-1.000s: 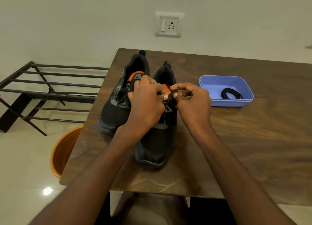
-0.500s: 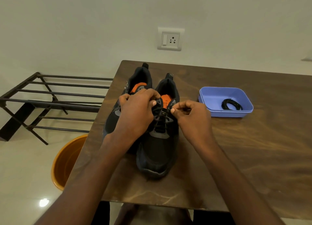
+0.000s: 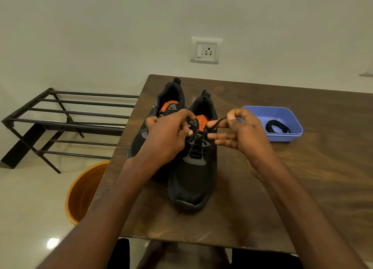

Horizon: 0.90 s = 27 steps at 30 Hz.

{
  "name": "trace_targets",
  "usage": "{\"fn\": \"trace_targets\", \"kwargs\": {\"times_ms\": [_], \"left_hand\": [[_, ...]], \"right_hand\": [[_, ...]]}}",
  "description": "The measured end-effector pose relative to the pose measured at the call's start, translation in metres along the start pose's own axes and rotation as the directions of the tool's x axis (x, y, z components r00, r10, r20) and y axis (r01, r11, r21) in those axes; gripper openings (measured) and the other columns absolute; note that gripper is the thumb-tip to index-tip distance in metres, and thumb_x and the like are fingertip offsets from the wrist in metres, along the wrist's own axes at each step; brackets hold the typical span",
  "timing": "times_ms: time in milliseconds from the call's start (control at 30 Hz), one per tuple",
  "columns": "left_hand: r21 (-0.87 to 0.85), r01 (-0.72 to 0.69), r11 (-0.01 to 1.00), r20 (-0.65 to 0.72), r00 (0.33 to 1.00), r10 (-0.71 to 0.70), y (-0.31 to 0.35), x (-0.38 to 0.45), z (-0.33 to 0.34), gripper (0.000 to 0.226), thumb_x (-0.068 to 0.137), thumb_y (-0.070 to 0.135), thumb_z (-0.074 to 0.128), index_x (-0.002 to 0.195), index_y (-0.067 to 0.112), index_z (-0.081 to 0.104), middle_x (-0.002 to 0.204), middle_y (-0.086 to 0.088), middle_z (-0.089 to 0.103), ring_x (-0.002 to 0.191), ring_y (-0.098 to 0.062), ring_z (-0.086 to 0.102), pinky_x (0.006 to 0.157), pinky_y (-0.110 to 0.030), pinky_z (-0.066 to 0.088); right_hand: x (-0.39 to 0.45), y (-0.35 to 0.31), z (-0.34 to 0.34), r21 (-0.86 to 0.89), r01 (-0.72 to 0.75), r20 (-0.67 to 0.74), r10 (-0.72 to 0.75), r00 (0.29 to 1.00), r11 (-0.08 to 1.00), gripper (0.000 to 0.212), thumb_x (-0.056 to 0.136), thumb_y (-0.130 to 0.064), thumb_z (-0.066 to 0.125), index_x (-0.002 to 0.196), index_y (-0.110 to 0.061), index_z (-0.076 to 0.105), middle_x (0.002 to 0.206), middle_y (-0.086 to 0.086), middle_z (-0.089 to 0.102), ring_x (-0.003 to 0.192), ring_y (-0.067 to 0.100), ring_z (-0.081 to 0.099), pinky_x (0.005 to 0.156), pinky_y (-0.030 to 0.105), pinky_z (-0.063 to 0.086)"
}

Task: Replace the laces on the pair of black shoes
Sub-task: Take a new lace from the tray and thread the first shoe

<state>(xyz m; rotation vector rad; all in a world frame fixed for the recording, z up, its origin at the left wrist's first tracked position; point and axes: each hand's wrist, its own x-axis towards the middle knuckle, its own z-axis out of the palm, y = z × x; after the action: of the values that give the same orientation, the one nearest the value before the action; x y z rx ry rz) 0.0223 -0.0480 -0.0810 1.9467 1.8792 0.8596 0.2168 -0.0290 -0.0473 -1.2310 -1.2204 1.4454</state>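
Two black shoes stand side by side on the brown wooden surface [image 3: 262, 178], long axes running away from the person, toes toward the near edge and heels toward the wall. The right shoe [image 3: 193, 180] sits nearer the person than the left shoe [image 3: 159, 115], which is partly hidden behind the left hand [image 3: 167, 139]. That hand rests on the right shoe's upper lacing, fingers curled and pinching at the lace by the orange tongue [image 3: 200, 123]. The right hand [image 3: 240, 131] pinches a black lace end [image 3: 219, 121] between thumb and forefinger, drawn up and rightward from the eyelets, its other fingers extended. A blue tray [image 3: 282, 111] to the right holds a coiled black lace [image 3: 277, 126]. An orange bucket [image 3: 80, 196] stands on the floor beside a black rack [image 3: 66, 119].
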Motion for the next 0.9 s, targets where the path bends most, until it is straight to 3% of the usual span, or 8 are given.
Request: {"fn": "trace_targets", "kwargs": {"times_ms": [133,300,400,500,600,733,833,900], "left_hand": [[0.044,-0.003,0.999,0.011,1.0,0.003,0.002,0.0,-0.004,0.038,0.097,0.014,0.065,0.126,0.037,0.056,0.089,0.014,0.062,0.094,-0.003,0.058,0.103,-0.038,0.023],[0.041,0.001,0.999,0.002,1.0,-0.001,0.001,-0.003,-0.011,0.034,0.098,0.015,0.063,0.123,0.037,0.056,0.086,0.011,0.063,0.091,-0.005,0.059,0.101,-0.034,0.02],[0.018,-0.014,1.0,-0.008,1.0,0.014,0.001,-0.004,-0.013,0.032,0.098,0.016,0.065,0.121,0.036,0.057,0.085,0.01,0.064,0.087,-0.002,0.058,0.105,-0.036,0.024],[0.011,-0.017,1.0,-0.02,1.0,0.017,0.0,-0.003,-0.011,0.03,0.097,0.018,0.066,0.122,0.035,0.059,0.085,0.012,0.063,0.087,-0.001,0.06,0.109,-0.042,0.03],[-0.023,-0.035,0.999,-0.005,0.999,0.035,-0.002,-0.002,-0.009,0.032,0.096,0.017,0.067,0.122,0.034,0.06,0.085,0.013,0.063,0.085,-0.001,0.061,0.105,-0.05,0.043],[-0.044,-0.04,0.998,-0.008,0.999,0.039,-0.003,-0.002,-0.01,0.033,0.096,0.016,0.068,0.124,0.032,0.061,0.086,0.013,0.062,0.085,-0.003,0.062,0.1,-0.05,0.049],[-0.013,-0.034,0.999,-0.021,0.999,0.034,-0.002,-0.003,-0.011,0.033,0.096,0.016,0.067,0.122,0.034,0.06,0.085,0.012,0.062,0.087,-0.003,0.06,0.109,-0.051,0.038],[-0.014,-0.035,0.999,-0.023,0.999,0.034,-0.003,-0.003,-0.013,0.033,0.096,0.014,0.066,0.122,0.034,0.059,0.084,0.011,0.062,0.084,-0.002,0.06,0.11,-0.051,0.038]], "right_hand": [[0.001,0.006,0.007,-0.044,0.103,-0.06,-0.105,0.993,0.994,0.013,0.112,-0.015,0.038,0.11,-0.014,0.051,0.102,0.01,0.078,0.083,0.027,0.076,0.067,0.032,0.058],[0.008,-0.005,-0.025,0.482,0.219,-0.308,-0.07,0.949,0.848,0.017,0.11,-0.023,0.043,0.101,-0.017,0.056,0.094,0.001,0.077,0.077,0.016,0.072,0.061,0.03,0.056],[0.011,0.008,-0.034,-0.265,0.201,-0.5,-0.313,0.807,0.943,0.018,0.098,-0.011,0.06,0.115,-0.018,0.057,0.105,-0.002,0.072,0.084,0.014,0.068,0.077,0.039,0.058],[0.008,0.014,-0.021,-0.716,0.261,-0.227,-0.57,0.789,0.647,0.035,0.094,-0.012,0.069,0.126,-0.022,0.06,0.125,-0.004,0.06,0.113,0.013,0.056,0.091,0.028,0.046],[0.008,0.019,0.0,-0.787,0.254,-0.002,-0.414,0.91,0.562,0.022,0.095,-0.031,0.073,0.115,-0.025,0.069,0.115,-0.007,0.065,0.109,0.013,0.057,0.091,0.035,0.051],[0.007,0.027,0.009,-0.693,0.178,0.001,-0.246,0.969,0.698,0.004,0.095,-0.02,0.073,0.093,-0.024,0.074,0.085,-0.012,0.069,0.08,0.003,0.064,0.075,0.029,0.058],[0.013,0.024,0.004,-0.628,0.171,-0.188,-0.361,0.913,0.759,0.022,0.098,-0.007,0.064,0.09,-0.027,0.067,0.088,-0.016,0.066,0.079,-0.002,0.061,0.067,0.012,0.047],[0.014,0.013,-0.007,-0.471,0.197,-0.487,-0.44,0.754,0.86,0.022,0.098,-0.003,0.058,0.095,-0.024,0.064,0.094,-0.014,0.065,0.084,-0.002,0.058,0.072,0.01,0.044]]}}
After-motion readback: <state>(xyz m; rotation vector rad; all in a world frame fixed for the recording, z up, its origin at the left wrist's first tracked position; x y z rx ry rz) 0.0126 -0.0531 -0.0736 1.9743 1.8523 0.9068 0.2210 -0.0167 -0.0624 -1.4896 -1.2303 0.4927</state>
